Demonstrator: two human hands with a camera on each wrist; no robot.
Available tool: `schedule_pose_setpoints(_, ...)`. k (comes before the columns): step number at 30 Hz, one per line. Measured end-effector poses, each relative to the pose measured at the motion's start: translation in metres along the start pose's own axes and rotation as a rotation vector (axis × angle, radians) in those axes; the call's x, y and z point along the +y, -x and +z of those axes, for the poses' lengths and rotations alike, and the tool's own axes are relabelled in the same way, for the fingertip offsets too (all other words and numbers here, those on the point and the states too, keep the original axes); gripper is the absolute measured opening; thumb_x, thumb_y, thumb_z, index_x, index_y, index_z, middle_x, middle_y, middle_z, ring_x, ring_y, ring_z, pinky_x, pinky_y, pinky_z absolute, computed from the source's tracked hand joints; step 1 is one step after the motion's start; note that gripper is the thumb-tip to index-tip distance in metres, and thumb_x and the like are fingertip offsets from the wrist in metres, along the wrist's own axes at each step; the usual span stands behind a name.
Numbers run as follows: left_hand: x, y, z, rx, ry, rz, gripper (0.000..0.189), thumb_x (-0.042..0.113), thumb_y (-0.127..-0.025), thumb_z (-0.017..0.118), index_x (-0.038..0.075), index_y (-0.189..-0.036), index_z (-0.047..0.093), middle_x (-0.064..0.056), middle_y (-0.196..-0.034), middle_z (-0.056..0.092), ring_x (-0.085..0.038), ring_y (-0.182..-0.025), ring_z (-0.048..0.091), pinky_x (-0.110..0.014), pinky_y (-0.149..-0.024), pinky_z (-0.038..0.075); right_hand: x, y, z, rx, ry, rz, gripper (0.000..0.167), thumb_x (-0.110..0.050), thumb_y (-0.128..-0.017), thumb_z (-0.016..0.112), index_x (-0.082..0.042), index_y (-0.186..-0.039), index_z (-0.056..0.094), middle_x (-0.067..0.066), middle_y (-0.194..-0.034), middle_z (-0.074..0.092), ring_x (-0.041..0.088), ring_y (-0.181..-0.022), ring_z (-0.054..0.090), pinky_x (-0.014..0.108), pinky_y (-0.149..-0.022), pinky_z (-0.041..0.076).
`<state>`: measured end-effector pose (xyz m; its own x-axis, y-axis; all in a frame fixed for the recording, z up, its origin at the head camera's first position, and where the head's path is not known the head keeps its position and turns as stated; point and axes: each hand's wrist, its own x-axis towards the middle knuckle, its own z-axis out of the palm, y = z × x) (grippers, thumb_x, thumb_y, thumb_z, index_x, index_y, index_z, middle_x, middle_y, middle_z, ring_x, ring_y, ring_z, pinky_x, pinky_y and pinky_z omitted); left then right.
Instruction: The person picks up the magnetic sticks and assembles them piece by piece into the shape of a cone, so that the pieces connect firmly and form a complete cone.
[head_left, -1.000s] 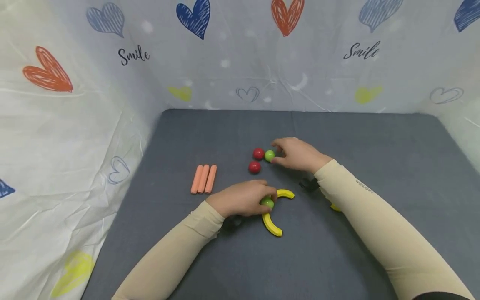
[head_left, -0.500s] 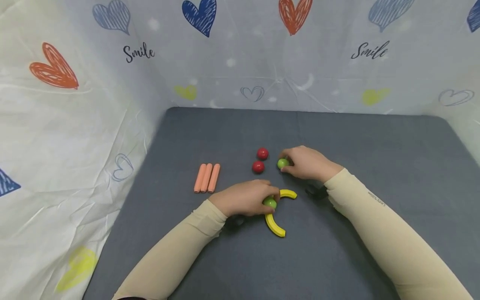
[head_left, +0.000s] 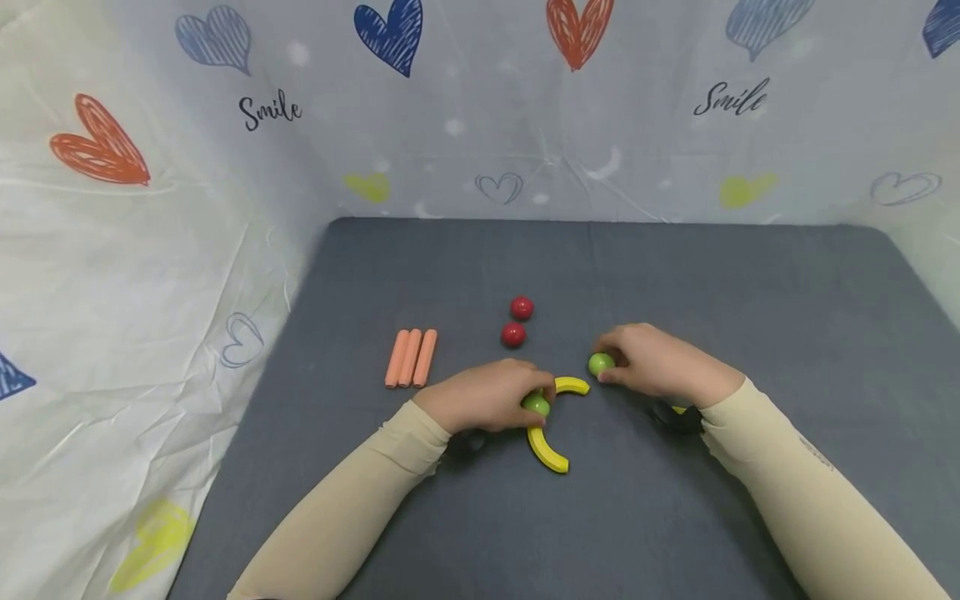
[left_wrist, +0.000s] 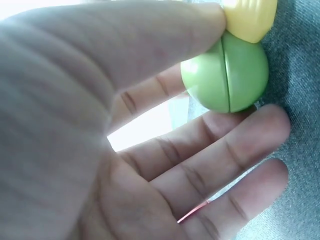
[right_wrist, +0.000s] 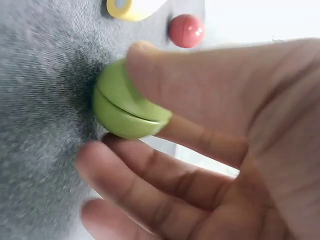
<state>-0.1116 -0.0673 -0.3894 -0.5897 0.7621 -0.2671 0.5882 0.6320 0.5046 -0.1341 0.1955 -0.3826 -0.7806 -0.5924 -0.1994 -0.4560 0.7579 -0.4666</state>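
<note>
My left hand (head_left: 491, 396) pinches a small green ball (left_wrist: 225, 75) that has a seam round it. Two yellow curved pieces lie right by that ball: one upper piece (head_left: 572, 386) and one lower piece (head_left: 547, 450). To the right, my right hand (head_left: 667, 362) pinches a second green ball (right_wrist: 127, 100) between thumb and fingers, close over the grey cloth. Farther back sit two red balls, a rear one (head_left: 522, 307) and a front one (head_left: 513, 335).
Three salmon-coloured sticks (head_left: 411, 358) lie side by side at the left. A bit of yellow (head_left: 679, 409) shows under my right wrist, mostly hidden. Behind the grey tabletop (head_left: 712, 275) hangs a white sheet (head_left: 637, 100) printed with hearts.
My right hand has taken the second green ball from beside the red balls and moved it right and nearer to me. My left hand stays on its green ball.
</note>
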Motion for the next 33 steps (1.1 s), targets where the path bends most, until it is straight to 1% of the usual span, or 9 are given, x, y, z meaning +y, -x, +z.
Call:
schedule_pose_setpoints(4, -0.001, -0.002, 0.002, -0.011, 0.018, 0.005, 0.016, 0.027, -0.098, 0.078, 0.020, -0.110, 0.070, 0.008, -0.095, 0.061, -0.008, -0.082, 0.057, -0.022, -0.073, 0.048, 0.002, 0.015, 0.004, -0.021, -0.043, 0.022, 0.020, -0.016, -0.095, 0.079, -0.007, -0.113, 0.077, -0.004, -0.090, 0.068, 0.009, -0.075, 0.058, 0.033, -0.071, 0.050)
schedule_pose_setpoints(7, -0.001, -0.002, 0.004, -0.008, 0.040, 0.007, 0.015, 0.026, -0.098, 0.078, 0.020, -0.109, 0.070, 0.009, -0.093, 0.062, -0.008, -0.081, 0.057, -0.022, -0.072, 0.049, 0.001, 0.022, 0.009, -0.020, -0.080, 0.048, 0.018, -0.015, -0.094, 0.080, -0.010, -0.110, 0.077, -0.005, -0.087, 0.068, 0.008, -0.072, 0.058, 0.032, -0.069, 0.050)
schedule_pose_setpoints(9, -0.002, 0.000, 0.004, -0.005, 0.053, -0.006, 0.014, 0.026, -0.097, 0.078, 0.021, -0.107, 0.070, 0.010, -0.091, 0.062, -0.008, -0.079, 0.057, -0.023, -0.071, 0.049, -0.002, 0.025, 0.013, -0.011, -0.103, 0.040, 0.017, -0.015, -0.093, 0.081, -0.010, -0.109, 0.077, -0.005, -0.083, 0.066, 0.008, -0.069, 0.057, 0.031, -0.068, 0.049)
schedule_pose_setpoints(13, -0.003, 0.007, 0.006, -0.010, 0.082, -0.037, 0.012, 0.025, -0.097, 0.079, 0.022, -0.106, 0.071, 0.010, -0.087, 0.064, -0.008, -0.076, 0.057, -0.023, -0.068, 0.049, -0.007, 0.027, 0.024, 0.023, -0.112, 0.003, 0.021, -0.017, -0.092, 0.083, -0.008, -0.110, 0.077, -0.007, -0.084, 0.065, 0.005, -0.069, 0.056, 0.028, -0.067, 0.049)
schedule_pose_setpoints(16, -0.004, 0.009, 0.007, -0.005, 0.097, -0.038, 0.012, 0.024, -0.097, 0.079, 0.022, -0.105, 0.071, 0.009, -0.087, 0.064, -0.008, -0.075, 0.057, -0.024, -0.067, 0.050, -0.007, 0.028, 0.030, 0.060, -0.101, -0.012, 0.024, -0.019, -0.090, 0.085, -0.008, -0.110, 0.077, -0.008, -0.086, 0.065, 0.002, -0.070, 0.056, 0.026, -0.067, 0.050)
schedule_pose_setpoints(21, -0.005, 0.009, 0.004, 0.006, 0.116, -0.033, 0.010, 0.024, -0.097, 0.078, 0.022, -0.104, 0.072, 0.008, -0.085, 0.064, -0.008, -0.073, 0.057, -0.024, -0.065, 0.049, -0.007, 0.026, 0.033, 0.099, -0.101, -0.026, 0.023, -0.021, -0.088, 0.087, -0.012, -0.107, 0.077, -0.011, -0.083, 0.065, 0.001, -0.069, 0.057, 0.026, -0.067, 0.051)
schedule_pose_setpoints(25, -0.004, 0.008, 0.001, 0.005, 0.130, -0.024, 0.010, 0.023, -0.097, 0.078, 0.021, -0.105, 0.072, 0.007, -0.085, 0.065, -0.008, -0.073, 0.057, -0.024, -0.065, 0.049, -0.007, 0.026, 0.036, 0.124, -0.093, -0.030, 0.026, -0.023, -0.086, 0.089, -0.013, -0.107, 0.077, -0.013, -0.080, 0.065, 0.000, -0.067, 0.057, 0.025, -0.066, 0.051)
schedule_pose_setpoints(29, -0.004, 0.006, -0.001, 0.005, 0.138, -0.014, 0.010, 0.021, -0.097, 0.078, 0.021, -0.105, 0.072, 0.007, -0.085, 0.065, -0.008, -0.072, 0.057, -0.024, -0.065, 0.049, -0.007, 0.028, 0.035, 0.154, -0.071, -0.031, 0.028, -0.025, -0.084, 0.090, -0.014, -0.106, 0.076, -0.014, -0.079, 0.064, -0.001, -0.066, 0.056, 0.025, -0.065, 0.051)
schedule_pose_setpoints(33, -0.006, 0.004, -0.003, 0.008, 0.152, -0.003, 0.010, 0.020, -0.097, 0.078, 0.020, -0.105, 0.072, 0.007, -0.085, 0.065, -0.008, -0.072, 0.058, -0.024, -0.065, 0.050, -0.006, 0.029, 0.033, 0.169, -0.061, -0.022, 0.026, -0.024, -0.085, 0.090, -0.014, -0.105, 0.076, -0.013, -0.079, 0.065, -0.001, -0.065, 0.056, 0.024, -0.063, 0.050)
